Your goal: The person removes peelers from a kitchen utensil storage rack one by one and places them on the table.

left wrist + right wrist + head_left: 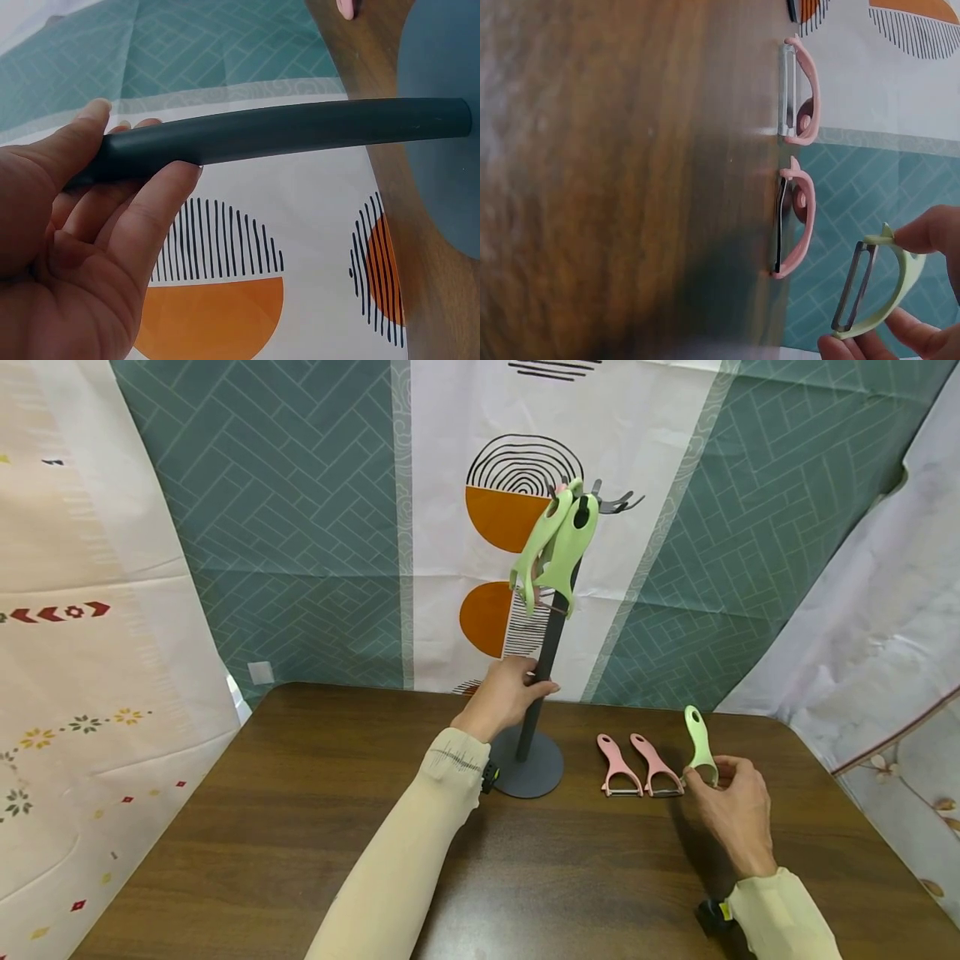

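Note:
My left hand grips the dark pole of an upright rack, with thumb and fingers around it partway up. In the head view, green peelers hang from the hooks at the rack's top, with a bit of pink behind them. My right hand pinches a green peeler by the sides of its head, the handle pointing away toward the back. Two pink peelers, a left one and a right one, lie side by side on the table, just left of that hand.
The rack's round grey base stands on the brown wooden table near its back edge. Bare grey hooks stick out at the top right. Patterned cloth hangs behind the table and along both sides.

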A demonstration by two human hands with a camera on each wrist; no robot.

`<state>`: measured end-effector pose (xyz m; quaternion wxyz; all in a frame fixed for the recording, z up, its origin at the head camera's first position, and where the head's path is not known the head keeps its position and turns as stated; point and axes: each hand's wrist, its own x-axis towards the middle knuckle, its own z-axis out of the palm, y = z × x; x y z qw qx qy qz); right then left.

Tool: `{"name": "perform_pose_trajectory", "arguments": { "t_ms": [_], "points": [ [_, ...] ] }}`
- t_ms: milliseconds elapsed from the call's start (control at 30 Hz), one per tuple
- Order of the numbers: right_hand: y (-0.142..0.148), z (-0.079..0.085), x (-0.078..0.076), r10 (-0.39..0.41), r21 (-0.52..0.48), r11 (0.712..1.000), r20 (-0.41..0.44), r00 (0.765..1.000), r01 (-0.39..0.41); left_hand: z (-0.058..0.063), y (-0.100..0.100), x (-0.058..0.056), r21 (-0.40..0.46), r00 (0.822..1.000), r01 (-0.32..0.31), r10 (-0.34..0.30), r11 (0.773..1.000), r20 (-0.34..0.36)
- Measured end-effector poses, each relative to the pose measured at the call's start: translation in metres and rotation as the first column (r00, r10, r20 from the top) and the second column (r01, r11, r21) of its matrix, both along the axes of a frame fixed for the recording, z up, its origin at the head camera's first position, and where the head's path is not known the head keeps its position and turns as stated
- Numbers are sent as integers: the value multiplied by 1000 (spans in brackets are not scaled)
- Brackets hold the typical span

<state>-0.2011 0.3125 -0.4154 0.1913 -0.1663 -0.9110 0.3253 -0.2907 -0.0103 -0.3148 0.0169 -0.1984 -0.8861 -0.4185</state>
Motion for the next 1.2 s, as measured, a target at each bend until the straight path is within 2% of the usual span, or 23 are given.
{"name": "perform_pose_trajectory", "arguments": {
  "t_ms": [300, 667, 1200],
  "points": [
    [6, 0, 0, 1, 7, 1000, 33, 999, -1, 0, -2, 0, 12, 1000, 11, -11, 1000, 7],
    [11, -2, -1, 14, 38, 999, 28, 1000, -15, 0, -1, -1, 2, 1000, 14, -14, 1000, 1],
    [17, -8, 0, 34, 47, 998, 91, 995, -38, 0, -1, -1, 1, 1000, 10, -10, 1000, 5]
  ]
}}
